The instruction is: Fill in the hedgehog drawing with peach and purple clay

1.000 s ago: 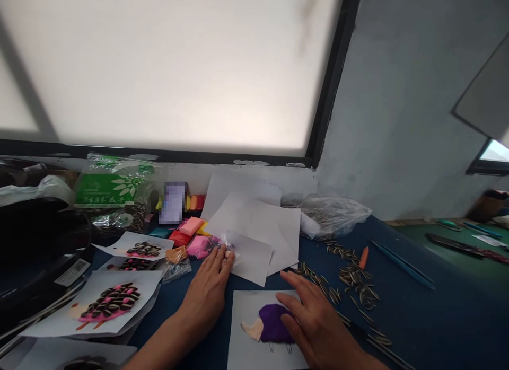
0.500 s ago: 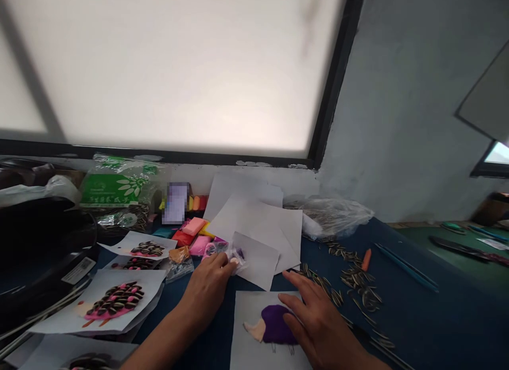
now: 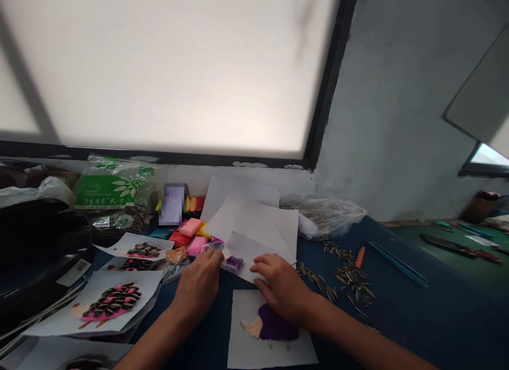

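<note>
My left hand (image 3: 201, 280) is closed, its curled fingers at the edge of a clear plastic packet of purple clay (image 3: 234, 262); its fingertips are partly hidden. My right hand (image 3: 284, 285) holds nothing, its fingers apart and reaching left over loose white paper (image 3: 248, 250). Beneath that wrist lies a sheet (image 3: 244, 351) bearing a hedgehog shape, with a purple clay body (image 3: 280, 327), a beige clay snout (image 3: 253, 327) and drawn legs. The right hand covers part of the purple body.
Finished hedgehog pictures with seeds (image 3: 113, 301) lie at left. Wrapped clay blocks (image 3: 192, 227) sit behind my left hand. Loose sunflower seeds (image 3: 352, 277), an orange stick (image 3: 360, 257) and blue tweezers (image 3: 397, 264) are at right. A green seed bag (image 3: 105, 190) stands by the window.
My right hand has moved left and away from me, from the hedgehog sheet toward the packet. My left hand has shifted slightly left, and the purple clay packet now shows more plainly.
</note>
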### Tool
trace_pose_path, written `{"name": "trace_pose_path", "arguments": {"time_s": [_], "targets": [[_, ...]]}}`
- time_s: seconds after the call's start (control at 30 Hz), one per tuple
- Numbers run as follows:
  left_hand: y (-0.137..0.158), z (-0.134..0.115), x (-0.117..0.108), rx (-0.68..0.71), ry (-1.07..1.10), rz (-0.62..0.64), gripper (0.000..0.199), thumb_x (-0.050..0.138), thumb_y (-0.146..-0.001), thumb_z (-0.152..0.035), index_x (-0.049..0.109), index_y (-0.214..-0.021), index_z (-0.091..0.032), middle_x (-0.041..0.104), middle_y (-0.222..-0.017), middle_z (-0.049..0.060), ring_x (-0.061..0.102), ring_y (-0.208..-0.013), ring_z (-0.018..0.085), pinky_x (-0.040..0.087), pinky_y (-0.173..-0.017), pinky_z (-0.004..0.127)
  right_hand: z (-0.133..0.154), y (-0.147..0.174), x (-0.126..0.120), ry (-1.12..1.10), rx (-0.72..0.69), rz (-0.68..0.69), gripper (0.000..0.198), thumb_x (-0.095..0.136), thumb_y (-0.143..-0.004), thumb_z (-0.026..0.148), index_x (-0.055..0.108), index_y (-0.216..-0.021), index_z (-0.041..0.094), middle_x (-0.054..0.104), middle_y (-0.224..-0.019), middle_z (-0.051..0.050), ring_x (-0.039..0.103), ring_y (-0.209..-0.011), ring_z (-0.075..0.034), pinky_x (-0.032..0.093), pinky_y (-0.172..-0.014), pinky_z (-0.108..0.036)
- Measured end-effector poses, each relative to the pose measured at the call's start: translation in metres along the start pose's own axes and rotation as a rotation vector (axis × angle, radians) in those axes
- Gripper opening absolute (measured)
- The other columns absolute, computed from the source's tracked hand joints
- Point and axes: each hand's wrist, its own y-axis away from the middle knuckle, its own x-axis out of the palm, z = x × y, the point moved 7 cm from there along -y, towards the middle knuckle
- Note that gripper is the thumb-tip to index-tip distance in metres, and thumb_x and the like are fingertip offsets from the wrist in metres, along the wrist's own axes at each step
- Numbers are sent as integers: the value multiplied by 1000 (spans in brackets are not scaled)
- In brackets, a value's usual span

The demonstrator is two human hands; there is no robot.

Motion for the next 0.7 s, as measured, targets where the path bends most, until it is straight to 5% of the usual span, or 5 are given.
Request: {"name": "trace_pose_path", "arguments": {"time_s": [0.13, 0.33, 0.57, 0.7], "targets": [[0, 3, 1, -18, 36, -37, 29, 38, -92, -3, 62, -90, -19, 69, -96, 8, 67, -90, 24, 48, -71, 30, 6, -29, 14, -17, -12, 11, 34, 72, -81, 18, 67, -114, 16, 66, -118, -12, 60, -108, -27, 47, -95, -39], [-2, 8, 0, -15, 109, -94, 28, 36, -96, -8, 62, -94, -19, 69, -99, 9, 67, -91, 24, 50, -74, 32, 7, -39, 17, -140, -16, -18, 12, 59, -86, 11, 70, -84, 15, 68, -103, -11, 61, -99, -26, 43, -93, -40], [-1, 7, -5, 53, 220, -119, 37, 38, -86, 0, 70, -92, -16, 69, -108, 15, 61, -106, 31, 47, -92, 49, -22, -5, -17, -560, 175, -128, 30, 43, -97, 27, 66, -79, 17, 69, -79, -5, 66, -77, -19, 51, -72, -30], [2, -9, -11, 93, 417, -140, 49, 39, -83, -2, 64, -122, -18, 57, -137, 14, 48, -129, 32, 42, -103, 52, -27, 20, -13, -807, 268, -120, 33, 46, -96, 39, 67, -85, 16, 72, -81, -6, 68, -73, -17, 53, -63, -27]]}}
